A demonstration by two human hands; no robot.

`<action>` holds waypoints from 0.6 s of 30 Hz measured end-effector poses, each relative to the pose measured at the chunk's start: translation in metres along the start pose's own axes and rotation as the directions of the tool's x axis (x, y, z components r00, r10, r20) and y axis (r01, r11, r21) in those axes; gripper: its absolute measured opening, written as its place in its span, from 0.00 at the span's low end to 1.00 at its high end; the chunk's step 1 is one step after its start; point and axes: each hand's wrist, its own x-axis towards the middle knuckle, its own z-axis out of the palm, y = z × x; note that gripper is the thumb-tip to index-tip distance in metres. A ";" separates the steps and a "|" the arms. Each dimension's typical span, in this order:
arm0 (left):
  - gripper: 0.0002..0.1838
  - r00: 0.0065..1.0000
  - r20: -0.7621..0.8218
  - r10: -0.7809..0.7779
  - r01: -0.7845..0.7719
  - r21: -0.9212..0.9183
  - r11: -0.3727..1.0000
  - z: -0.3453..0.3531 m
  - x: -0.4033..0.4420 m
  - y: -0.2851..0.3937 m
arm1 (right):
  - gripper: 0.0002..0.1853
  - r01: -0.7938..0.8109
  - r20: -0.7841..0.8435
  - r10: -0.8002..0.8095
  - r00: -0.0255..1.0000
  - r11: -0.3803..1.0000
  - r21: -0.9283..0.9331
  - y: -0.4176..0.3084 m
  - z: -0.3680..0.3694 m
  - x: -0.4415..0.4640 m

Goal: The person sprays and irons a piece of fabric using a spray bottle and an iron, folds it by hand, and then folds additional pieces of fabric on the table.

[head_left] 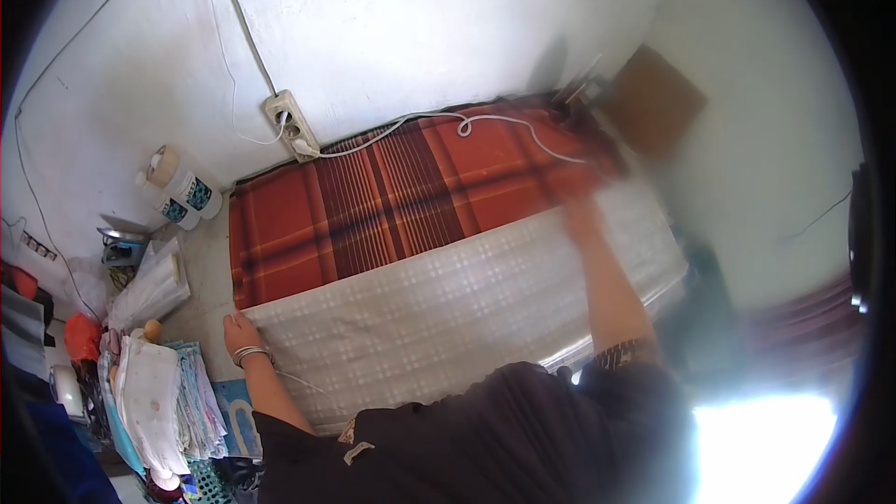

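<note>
A red and brown plaid cloth (383, 196) covers the far part of the surface along the wall. Over its near part lies a pale cloth with a faint check (401, 317), its straight edge running at a slant between the two hands. My left hand (239, 336) is closed on the left corner of the pale cloth, with bracelets at the wrist. My right hand (583, 213) reaches out over the right end of the pale cloth's edge, close to the plaid. Its fingers are smeared, so its grip is unclear.
A socket block (293, 126) with plugs hangs against the wall, and its white cable (467, 121) trails over the plaid cloth. White bottles (191, 194) stand at the left. Below them is a stack of folded fabrics (154, 401). A brown board (656, 103) leans in the far right corner.
</note>
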 end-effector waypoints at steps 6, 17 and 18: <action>0.25 0.980 -0.191 -0.055 0.055 -0.003 0.998 -0.011 0.067 -0.052 | 0.20 0.016 0.068 -0.017 0.998 1.000 0.026 -0.003 -0.024 -0.005; 0.20 1.000 -0.003 0.022 -0.021 0.253 0.967 0.017 0.054 -0.074 | 0.29 -0.120 0.164 0.119 0.979 0.993 -0.005 0.055 -0.001 0.025; 0.20 1.000 -0.005 0.010 -0.008 0.264 0.964 0.017 0.058 -0.073 | 0.30 -0.159 0.123 0.162 0.979 0.987 -0.037 0.068 0.002 0.030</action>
